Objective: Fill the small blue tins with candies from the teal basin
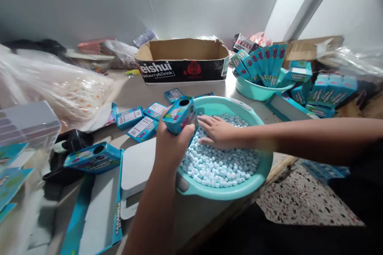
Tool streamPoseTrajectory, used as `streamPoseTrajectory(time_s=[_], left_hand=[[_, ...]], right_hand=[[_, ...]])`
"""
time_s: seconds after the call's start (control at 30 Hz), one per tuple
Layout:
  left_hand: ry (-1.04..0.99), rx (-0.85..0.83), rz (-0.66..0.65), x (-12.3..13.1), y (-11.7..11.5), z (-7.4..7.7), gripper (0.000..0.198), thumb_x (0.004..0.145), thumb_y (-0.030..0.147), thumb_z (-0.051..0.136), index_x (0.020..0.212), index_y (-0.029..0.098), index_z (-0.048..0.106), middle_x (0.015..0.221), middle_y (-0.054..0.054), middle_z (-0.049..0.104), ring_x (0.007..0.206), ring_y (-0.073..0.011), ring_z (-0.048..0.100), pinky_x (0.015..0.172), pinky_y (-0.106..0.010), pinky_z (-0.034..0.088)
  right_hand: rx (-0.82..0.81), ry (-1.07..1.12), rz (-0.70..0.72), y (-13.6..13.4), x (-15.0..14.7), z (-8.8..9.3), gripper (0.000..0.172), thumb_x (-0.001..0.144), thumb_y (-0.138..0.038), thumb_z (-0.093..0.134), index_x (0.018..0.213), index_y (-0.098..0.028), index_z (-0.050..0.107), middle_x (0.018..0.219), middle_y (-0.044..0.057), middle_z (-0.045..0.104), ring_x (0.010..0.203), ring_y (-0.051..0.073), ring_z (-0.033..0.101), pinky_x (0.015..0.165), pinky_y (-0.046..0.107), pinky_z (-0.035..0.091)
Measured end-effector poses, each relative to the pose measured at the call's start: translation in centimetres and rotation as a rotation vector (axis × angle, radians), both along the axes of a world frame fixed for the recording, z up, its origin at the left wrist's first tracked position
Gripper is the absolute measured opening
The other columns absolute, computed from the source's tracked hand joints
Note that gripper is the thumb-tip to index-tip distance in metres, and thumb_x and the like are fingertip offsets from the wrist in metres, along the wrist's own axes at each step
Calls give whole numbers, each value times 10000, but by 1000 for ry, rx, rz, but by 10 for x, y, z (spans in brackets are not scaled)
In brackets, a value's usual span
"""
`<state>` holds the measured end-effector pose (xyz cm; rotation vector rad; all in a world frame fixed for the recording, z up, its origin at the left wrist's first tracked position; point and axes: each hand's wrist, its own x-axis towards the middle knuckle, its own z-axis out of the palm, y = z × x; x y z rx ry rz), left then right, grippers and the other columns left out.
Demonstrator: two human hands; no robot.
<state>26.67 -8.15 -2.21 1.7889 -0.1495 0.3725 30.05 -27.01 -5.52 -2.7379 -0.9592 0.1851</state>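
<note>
My left hand (171, 143) is closed around a small blue candy box (179, 114), held tilted over the near-left rim of a teal basin (259, 170). The basin holds a heap of small pale-blue candies (220, 165). My right hand (216, 130) reaches in from the right and lies on the candies with fingers stretched out, just beside the box.
Several filled blue boxes (140, 121) lie on the table behind the basin. An open cardboard carton (182, 60) stands at the back. A second teal bowl (259, 87) holds flat blue boxes. A white scale (136, 171) and an open display tray (95, 203) lie at the left.
</note>
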Motion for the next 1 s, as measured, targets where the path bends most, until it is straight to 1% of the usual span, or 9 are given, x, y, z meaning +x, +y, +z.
streamPoseTrajectory(time_s=[0.1,0.2,0.33,0.43,0.53,0.7,0.83,0.9,1.0], left_hand=[[-13,33,-35,0,-1,6,306,752,258,687,1047,190,645,1033,-40,724,969,-242,676,942,-391,555],[23,39,-18,1,2,4,190,779,269,678,951,191,661,925,-26,718,902,-240,669,904,-398,556],[14,35,-41,3,3,0,146,790,232,650,928,181,650,868,-22,701,858,-226,658,863,-391,560],[-10,35,-69,4,-1,0,296,775,186,654,1072,196,649,965,-38,713,941,-242,665,931,-417,551],[10,52,-119,5,-3,0,403,772,156,660,1171,210,637,1029,-49,713,996,-256,665,976,-431,542],[5,62,-137,7,-1,1,348,802,145,641,1143,212,653,1017,-31,710,980,-237,667,964,-400,553],[3,64,-118,7,0,2,398,799,118,629,1181,229,640,1058,-15,711,1014,-240,663,988,-414,548],[31,71,-125,8,-2,1,412,804,128,637,1205,223,638,1117,-31,707,1062,-258,660,1012,-430,540],[59,107,-136,9,-4,-3,457,812,168,660,1265,220,622,1276,-69,659,1215,-310,606,1094,-481,486]], right_hand=[[154,38,-58,-9,35,-3,656,1031,-560,255,1516,-143,398,1542,162,401,1435,263,372,1190,465,293],[220,94,-40,-11,46,-1,598,1042,-522,238,1392,-152,552,1392,143,531,1320,224,487,1164,393,333],[238,287,-263,-7,37,12,605,1026,-558,236,1288,-206,652,1359,121,585,1279,270,526,1156,457,338],[280,488,-376,-7,32,22,658,988,-673,237,1213,-261,698,1366,67,619,1289,312,525,1170,524,312],[349,599,-418,-7,29,24,663,942,-742,324,1179,-261,715,1372,45,623,1302,323,519,1188,528,295],[600,774,-435,-2,10,21,500,992,-595,401,1111,-231,723,1246,38,694,1229,239,588,1193,434,333],[739,994,-536,7,-11,25,413,999,-499,438,1099,-211,717,1192,43,715,1159,219,631,1182,422,358],[801,1099,-608,11,-17,26,412,991,-508,449,1116,-212,706,1145,51,730,1100,225,660,1152,436,400],[914,1305,-758,16,-19,24,499,954,-612,445,1154,-222,684,1056,68,749,1011,255,697,1062,486,483]])
